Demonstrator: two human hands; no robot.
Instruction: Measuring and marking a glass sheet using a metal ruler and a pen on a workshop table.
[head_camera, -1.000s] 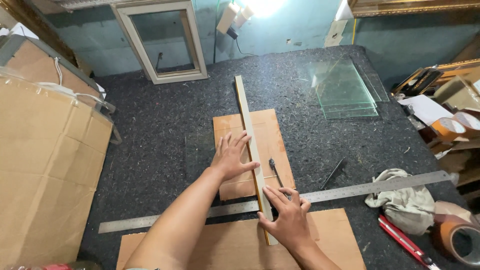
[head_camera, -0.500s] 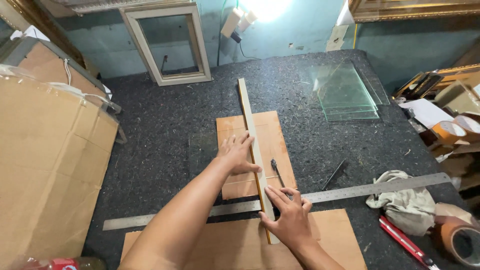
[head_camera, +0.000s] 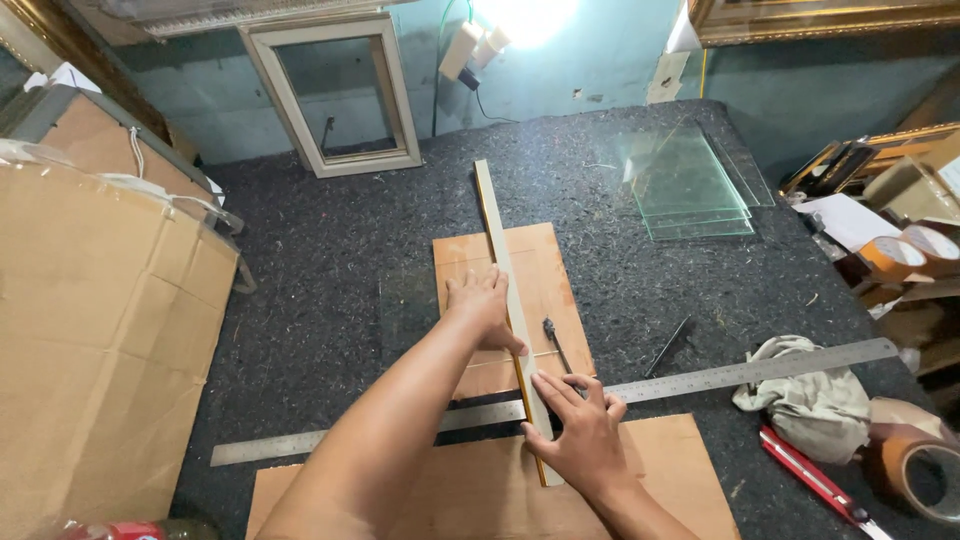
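My left hand (head_camera: 482, 303) lies flat, fingers spread, on a brown board (head_camera: 535, 270) and against a long pale wooden straightedge (head_camera: 492, 225) that runs away from me across it. A clear glass sheet seems to lie under that hand; its edges are faint. My right hand (head_camera: 580, 430) rests on the near end of the straightedge, fingers curled, where it crosses a long steel ruler (head_camera: 720, 375). A small glass cutter (head_camera: 553, 338) lies on the board just right of the straightedge, apart from both hands.
Stacked glass panes (head_camera: 690, 185) lie at the far right. A framed window piece (head_camera: 340, 95) leans on the wall. Large cardboard boxes (head_camera: 95, 330) stand left. A rag (head_camera: 800, 400), red utility knife (head_camera: 810, 480), tape rolls (head_camera: 920, 475) and black pen (head_camera: 668, 346) lie right. Another board (head_camera: 670, 470) lies near me.
Both hands stay on the straightedge. My right hand has shifted slightly along its near end; the view has tilted a little.
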